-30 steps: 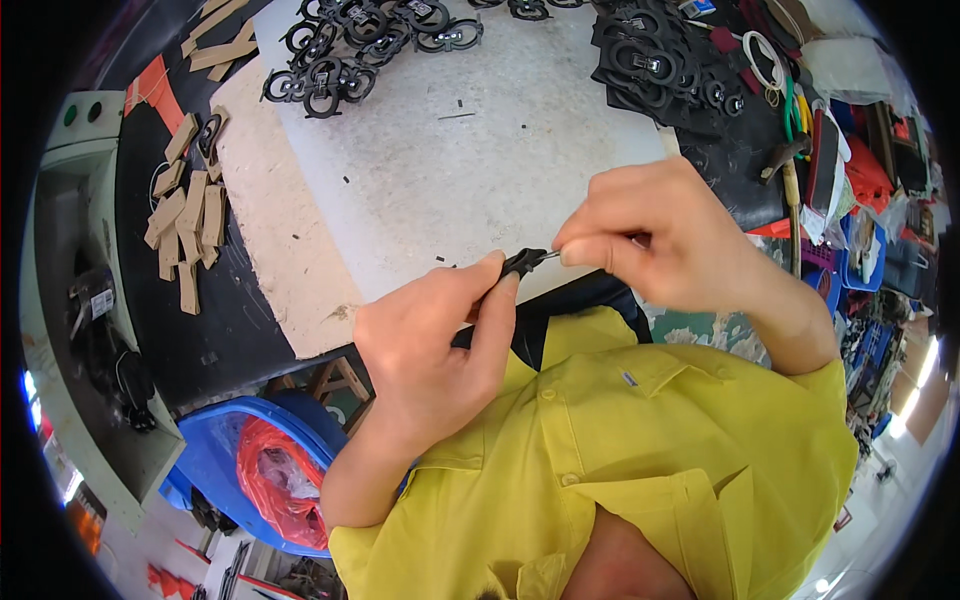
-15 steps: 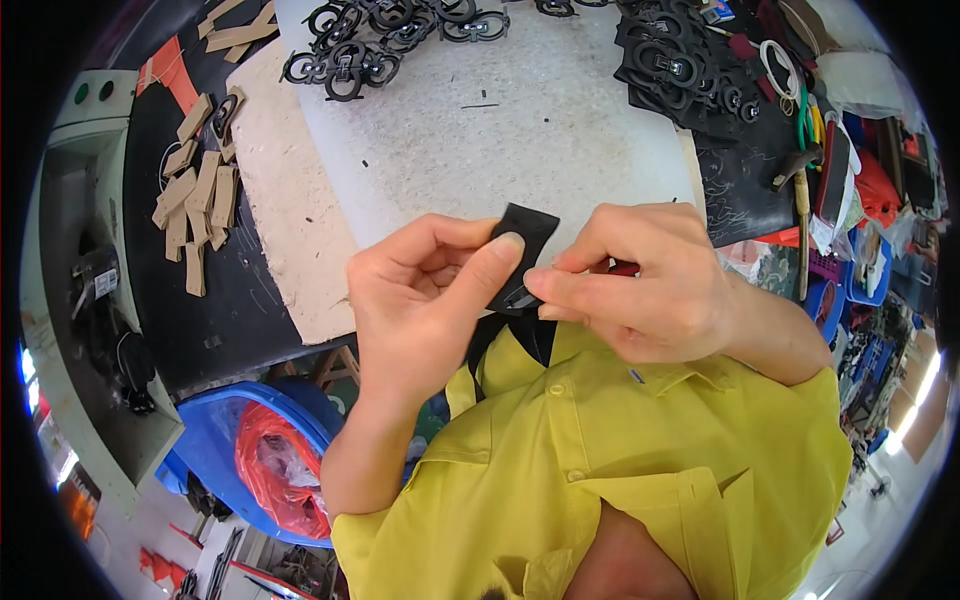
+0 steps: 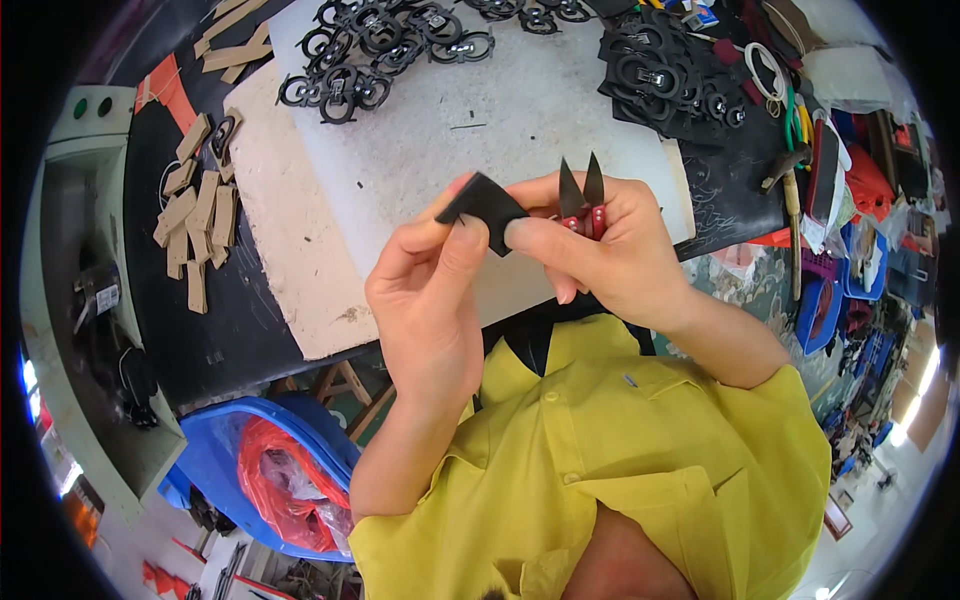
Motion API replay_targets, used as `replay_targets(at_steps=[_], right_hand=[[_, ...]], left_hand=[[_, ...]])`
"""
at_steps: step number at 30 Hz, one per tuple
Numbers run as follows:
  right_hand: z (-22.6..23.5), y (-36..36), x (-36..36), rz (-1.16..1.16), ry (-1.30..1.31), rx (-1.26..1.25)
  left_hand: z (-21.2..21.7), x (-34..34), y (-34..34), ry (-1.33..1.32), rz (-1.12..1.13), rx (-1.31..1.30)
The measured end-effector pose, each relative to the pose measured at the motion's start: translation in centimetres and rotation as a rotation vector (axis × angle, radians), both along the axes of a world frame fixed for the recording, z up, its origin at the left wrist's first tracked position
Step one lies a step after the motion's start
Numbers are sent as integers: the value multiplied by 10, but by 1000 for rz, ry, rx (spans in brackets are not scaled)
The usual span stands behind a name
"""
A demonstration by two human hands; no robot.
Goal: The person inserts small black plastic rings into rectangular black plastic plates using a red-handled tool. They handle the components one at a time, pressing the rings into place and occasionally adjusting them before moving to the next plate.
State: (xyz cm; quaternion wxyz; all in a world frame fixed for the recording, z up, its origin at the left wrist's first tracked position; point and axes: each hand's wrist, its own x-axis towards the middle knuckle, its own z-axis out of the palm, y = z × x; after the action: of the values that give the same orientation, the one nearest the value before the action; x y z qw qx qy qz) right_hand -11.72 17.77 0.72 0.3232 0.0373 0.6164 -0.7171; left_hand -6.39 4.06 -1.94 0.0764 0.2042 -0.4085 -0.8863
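Note:
A small flat black piece, perhaps leather or rubber, is held up over the near part of the worktable. My left hand pinches its left side between thumb and fingers. My right hand grips its lower right corner with the thumb and fingertips. The same right hand also carries red-handled thread snips, their two dark blades apart and pointing away from me. The fingers behind the black piece are partly hidden.
On the pale board lie black ring-shaped parts with metal fittings. Another black pile is at far right, near a hammer. Tan strips lie at left. A blue bin stands below the table edge.
The black piece has been raised away from me and turned. My right hand now grips its corner, and the snips, mostly hidden before, show with blades up. The view has shifted slightly.

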Motion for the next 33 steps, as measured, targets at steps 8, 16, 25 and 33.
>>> replay_targets(at_steps=[8,16,25,33], right_hand=[[-2,21,-9,324,769,387],[3,35,1,292,1405,676],[-2,47,-2,280,1626,641],[15,58,-20,384,441,417]], left_hand=[[22,7,-20,-204,-303,-523],[19,5,-21,-285,-156,-426],[25,3,-12,-302,-207,-405],[20,15,6,81,-101,-983]])
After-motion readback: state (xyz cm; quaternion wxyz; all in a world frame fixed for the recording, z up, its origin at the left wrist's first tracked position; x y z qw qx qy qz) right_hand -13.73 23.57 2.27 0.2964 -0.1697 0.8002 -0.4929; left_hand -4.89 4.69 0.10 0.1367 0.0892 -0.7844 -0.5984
